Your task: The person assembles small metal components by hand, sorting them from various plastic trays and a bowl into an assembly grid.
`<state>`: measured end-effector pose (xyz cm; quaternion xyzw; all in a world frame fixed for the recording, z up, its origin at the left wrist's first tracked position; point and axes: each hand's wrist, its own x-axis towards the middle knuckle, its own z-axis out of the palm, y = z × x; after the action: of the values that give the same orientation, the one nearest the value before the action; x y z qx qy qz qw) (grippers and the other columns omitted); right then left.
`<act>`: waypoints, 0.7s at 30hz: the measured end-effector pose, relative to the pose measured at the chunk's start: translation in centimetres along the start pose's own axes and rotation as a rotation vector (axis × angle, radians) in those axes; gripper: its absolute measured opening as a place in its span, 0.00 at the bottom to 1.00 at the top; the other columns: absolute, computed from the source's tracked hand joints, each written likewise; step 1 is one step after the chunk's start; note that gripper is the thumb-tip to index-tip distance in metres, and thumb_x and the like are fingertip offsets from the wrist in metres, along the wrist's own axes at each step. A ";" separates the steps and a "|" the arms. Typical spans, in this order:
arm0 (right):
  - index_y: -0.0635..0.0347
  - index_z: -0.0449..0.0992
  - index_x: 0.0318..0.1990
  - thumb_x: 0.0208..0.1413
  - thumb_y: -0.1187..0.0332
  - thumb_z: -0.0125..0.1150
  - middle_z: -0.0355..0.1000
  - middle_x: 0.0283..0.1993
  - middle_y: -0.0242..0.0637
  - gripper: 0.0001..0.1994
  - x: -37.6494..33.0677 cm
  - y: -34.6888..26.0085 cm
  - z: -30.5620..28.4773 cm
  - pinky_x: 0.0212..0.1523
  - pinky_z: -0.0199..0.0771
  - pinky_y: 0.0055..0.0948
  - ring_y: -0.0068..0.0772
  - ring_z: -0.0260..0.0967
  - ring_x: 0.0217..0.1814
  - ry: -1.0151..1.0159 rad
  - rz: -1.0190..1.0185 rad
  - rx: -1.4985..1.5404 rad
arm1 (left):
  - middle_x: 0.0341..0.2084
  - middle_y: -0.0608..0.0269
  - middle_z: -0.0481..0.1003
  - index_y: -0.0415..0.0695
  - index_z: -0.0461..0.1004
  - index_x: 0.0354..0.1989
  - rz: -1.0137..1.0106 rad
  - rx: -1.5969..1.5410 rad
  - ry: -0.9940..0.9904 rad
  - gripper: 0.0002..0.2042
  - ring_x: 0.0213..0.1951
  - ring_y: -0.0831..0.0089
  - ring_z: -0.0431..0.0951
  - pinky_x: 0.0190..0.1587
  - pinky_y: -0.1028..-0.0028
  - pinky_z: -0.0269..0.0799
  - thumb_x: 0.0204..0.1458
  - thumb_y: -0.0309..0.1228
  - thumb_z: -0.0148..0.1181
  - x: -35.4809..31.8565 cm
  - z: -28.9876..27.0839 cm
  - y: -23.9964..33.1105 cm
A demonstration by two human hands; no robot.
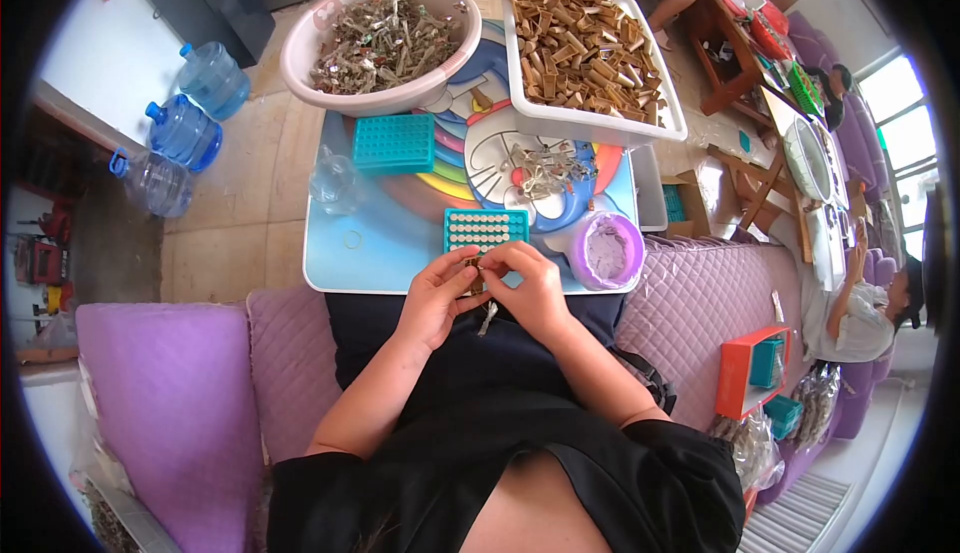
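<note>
My left hand (437, 293) and my right hand (529, 288) meet at the near edge of a small blue table (390, 253), fingertips pinched together. Between them is a small brown piece (474, 275), mostly covered by the fingers. A thin greyish strip (489, 319) dangles below my right fingers; what it is fastened to is hidden. Just beyond the fingertips lies a teal rack (525, 221) with rows of round whitish pieces (485, 219) in it. To the right of my right hand stands a purple-rimmed tub (637, 265) with a whitish inside.
A pink basin (292, 58) of greyish wrapped pieces and a white bin (600, 133) of brown pieces stand at the far edge. Near them are another teal rack (394, 143), a clear plastic vessel (334, 183) and a tangled heap (545, 171). Other people sit at right.
</note>
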<state>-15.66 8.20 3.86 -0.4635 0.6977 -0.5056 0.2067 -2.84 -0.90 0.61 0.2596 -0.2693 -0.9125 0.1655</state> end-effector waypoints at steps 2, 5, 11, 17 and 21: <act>0.64 0.75 0.32 0.42 0.81 0.61 0.72 0.31 0.37 0.07 -0.4 0.5 0.5 0.32 0.72 0.23 0.29 0.73 0.31 0.054 -0.094 -0.093 | 0.43 0.58 0.73 0.40 0.67 0.52 0.016 0.071 0.014 0.15 0.44 0.69 0.75 0.47 0.66 0.75 0.55 0.24 0.52 0.0 0.3 -0.1; 0.63 0.75 0.32 0.42 0.81 0.61 0.72 0.31 0.37 0.07 -0.5 0.6 0.3 0.31 0.72 0.23 0.30 0.72 0.30 0.033 -0.088 -0.074 | 0.43 0.58 0.73 0.39 0.67 0.52 -0.003 0.063 0.022 0.15 0.45 0.70 0.75 0.47 0.68 0.75 0.55 0.24 0.52 -0.3 0.3 -0.1; 0.63 0.76 0.31 0.43 0.81 0.61 0.72 0.31 0.36 0.07 -0.8 0.5 0.6 0.32 0.72 0.23 0.28 0.73 0.31 0.041 -0.080 -0.068 | 0.43 0.58 0.73 0.39 0.67 0.53 0.027 0.098 0.018 0.15 0.45 0.71 0.75 0.47 0.67 0.75 0.56 0.24 0.51 -0.2 0.3 -0.4; 0.65 0.73 0.35 0.43 0.82 0.61 0.73 0.33 0.37 0.10 -0.8 1.2 0.0 0.35 0.73 0.24 0.28 0.73 0.33 0.060 0.013 0.073 | 0.42 0.58 0.73 0.38 0.66 0.53 -0.008 0.037 0.027 0.15 0.44 0.71 0.75 0.47 0.66 0.75 0.56 0.24 0.51 -0.1 0.2 -0.5; 0.64 0.72 0.35 0.43 0.83 0.60 0.73 0.34 0.38 0.10 -0.8 0.8 0.3 0.36 0.73 0.26 0.34 0.74 0.36 0.076 -0.173 -0.118 | 0.41 0.59 0.73 0.38 0.67 0.53 -0.028 0.024 -0.003 0.15 0.43 0.71 0.75 0.47 0.66 0.75 0.56 0.24 0.51 -0.1 0.2 -0.5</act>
<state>-15.43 8.78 2.88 -0.5138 0.6909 -0.4970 0.1080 -2.97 -0.36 0.47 0.2638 -0.2768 -0.9119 0.1493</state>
